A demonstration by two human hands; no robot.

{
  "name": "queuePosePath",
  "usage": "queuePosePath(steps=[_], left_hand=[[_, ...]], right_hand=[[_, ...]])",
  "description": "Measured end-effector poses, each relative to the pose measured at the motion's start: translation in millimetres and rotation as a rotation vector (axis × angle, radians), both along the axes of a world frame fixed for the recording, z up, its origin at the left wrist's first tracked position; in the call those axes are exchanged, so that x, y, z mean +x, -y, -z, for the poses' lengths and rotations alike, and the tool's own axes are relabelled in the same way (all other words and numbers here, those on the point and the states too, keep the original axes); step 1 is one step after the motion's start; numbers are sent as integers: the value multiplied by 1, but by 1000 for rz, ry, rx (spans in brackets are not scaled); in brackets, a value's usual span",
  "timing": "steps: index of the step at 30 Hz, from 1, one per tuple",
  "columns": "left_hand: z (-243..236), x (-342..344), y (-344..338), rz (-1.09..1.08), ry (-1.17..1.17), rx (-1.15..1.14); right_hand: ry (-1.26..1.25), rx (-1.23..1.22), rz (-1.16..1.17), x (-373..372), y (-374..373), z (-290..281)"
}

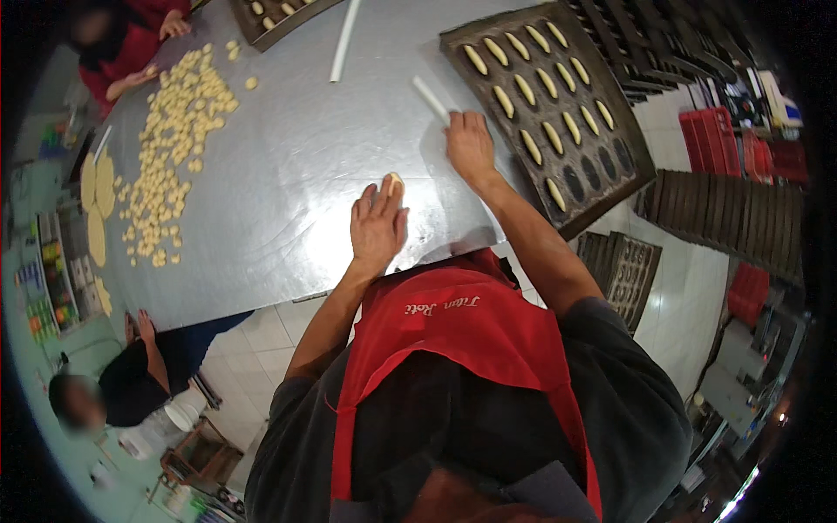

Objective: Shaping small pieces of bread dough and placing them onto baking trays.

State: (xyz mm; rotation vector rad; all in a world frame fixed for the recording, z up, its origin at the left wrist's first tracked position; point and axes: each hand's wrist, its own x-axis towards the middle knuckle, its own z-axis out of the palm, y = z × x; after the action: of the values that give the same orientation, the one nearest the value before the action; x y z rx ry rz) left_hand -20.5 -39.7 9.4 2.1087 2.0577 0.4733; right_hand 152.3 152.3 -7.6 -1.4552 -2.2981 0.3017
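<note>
My left hand lies palm down on the metal table, fingers stretched out. Its fingertips touch a small pale piece of dough, partly covered by them. To its right, my right hand is closed around the near end of a short white rolling pin. The pin points away to the far left. Just right of that hand is a dark baking tray with rows of elongated dough pieces. Several hollows at its near end hold no dough.
Many small dough balls cover the table's left side, with flat dough sheets beyond. A longer white rod and another tray lie farther off. Two people stand at the left. Stacked trays and red crates are right.
</note>
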Motion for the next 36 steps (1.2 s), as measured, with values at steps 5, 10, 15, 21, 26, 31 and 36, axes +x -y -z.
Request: queuePosePath(steps=[5, 10, 15, 21, 26, 31, 36], left_hand=[[-4, -18, -1, -80, 12, -26], [16, -71, -77, -250, -152, 185], [25, -53, -31, -179, -194, 47], [16, -8, 39, 218, -68, -129], [20, -11, -11, -98, 166, 140], [16, -13, 14, 32, 28, -70], [12, -12, 43, 116, 144, 80]], right_hand=[[-258, 86, -674, 13, 60, -7], [-305, 11, -498, -40, 38, 1], [-210, -120, -438, -15, 73, 7], [-318, -277, -246, 14, 80, 22], [-84, 79, -433, -25, 61, 29], [-88, 75, -599, -3, 106, 7], [222, -185, -493, -47, 86, -17]])
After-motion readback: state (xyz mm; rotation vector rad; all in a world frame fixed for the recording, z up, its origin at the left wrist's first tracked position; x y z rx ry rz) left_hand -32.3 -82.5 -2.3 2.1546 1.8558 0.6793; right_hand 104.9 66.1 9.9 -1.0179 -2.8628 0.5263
